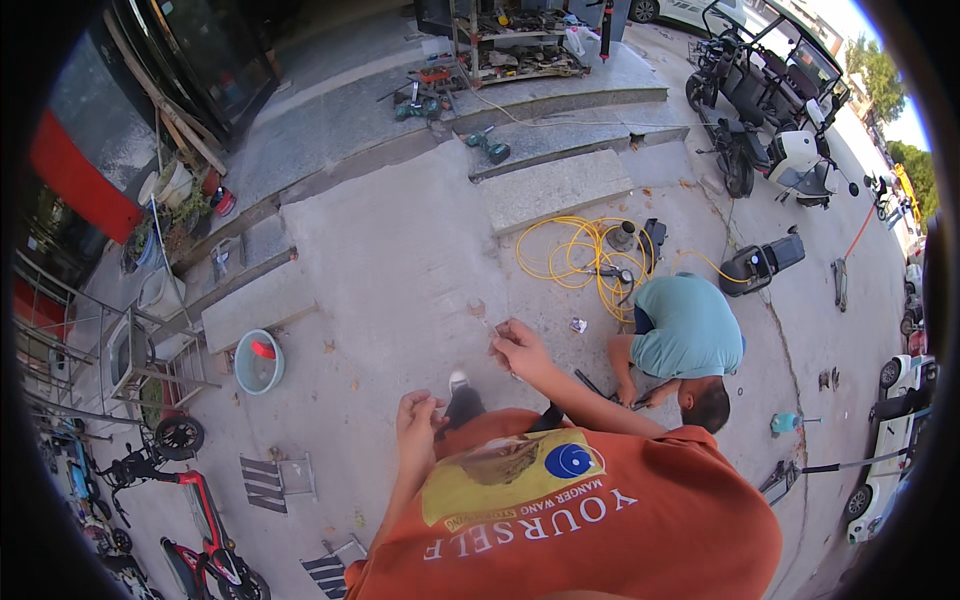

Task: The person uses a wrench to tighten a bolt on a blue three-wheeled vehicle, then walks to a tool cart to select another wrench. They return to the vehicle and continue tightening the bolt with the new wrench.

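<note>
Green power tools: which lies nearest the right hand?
The lone green tool, lying apart; the other green tools cluster farther from the right hand, beside something orange.

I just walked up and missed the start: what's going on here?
The person's left hand and right hand are raised over the pavement, fingers curled; whether either holds something small is unclear. To the right, a crouching teal-shirted co-worker handles a dark item. A yellow hose lies coiled ahead; a pale-blue basin stands to the left.
</note>
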A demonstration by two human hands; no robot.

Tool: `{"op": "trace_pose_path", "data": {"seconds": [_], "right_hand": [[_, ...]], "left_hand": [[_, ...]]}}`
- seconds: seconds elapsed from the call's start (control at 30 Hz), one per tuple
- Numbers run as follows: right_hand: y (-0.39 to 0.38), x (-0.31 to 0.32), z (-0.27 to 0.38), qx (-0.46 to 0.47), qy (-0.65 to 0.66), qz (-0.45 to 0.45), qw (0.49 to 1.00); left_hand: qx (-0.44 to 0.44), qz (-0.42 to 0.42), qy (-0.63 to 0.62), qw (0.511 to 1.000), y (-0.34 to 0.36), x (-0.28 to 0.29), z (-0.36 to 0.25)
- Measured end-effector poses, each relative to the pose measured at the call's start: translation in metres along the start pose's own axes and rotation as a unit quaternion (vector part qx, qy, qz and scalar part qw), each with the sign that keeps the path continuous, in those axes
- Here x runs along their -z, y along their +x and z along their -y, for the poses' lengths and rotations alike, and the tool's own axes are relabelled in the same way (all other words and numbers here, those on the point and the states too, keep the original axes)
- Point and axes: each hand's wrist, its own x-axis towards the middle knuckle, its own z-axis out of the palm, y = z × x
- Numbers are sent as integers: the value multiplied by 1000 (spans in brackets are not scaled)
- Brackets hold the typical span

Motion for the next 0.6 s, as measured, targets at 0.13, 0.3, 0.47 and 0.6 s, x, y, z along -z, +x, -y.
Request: {"op": "trace_pose_path", "data": {"seconds": [0.13, 0.3, 0.47, 0.6], "right_hand": [[49, 64, 27, -42, 15, -145, 988], [111, 125, 57, -59, 83, -338, 936], [222, 184, 77, -63, 117, -393, 910], [340, 207, 150, -66, 80, -358, 928]], "left_hand": [[-32, 136, 96, 986, 106, -62, -78], [-37, 291, 170, 941, 239, -157, -155], [-35, 307, 172, 935, 348, -246, -182], [37, 265, 128, 955, 405, -308, -226]]}}
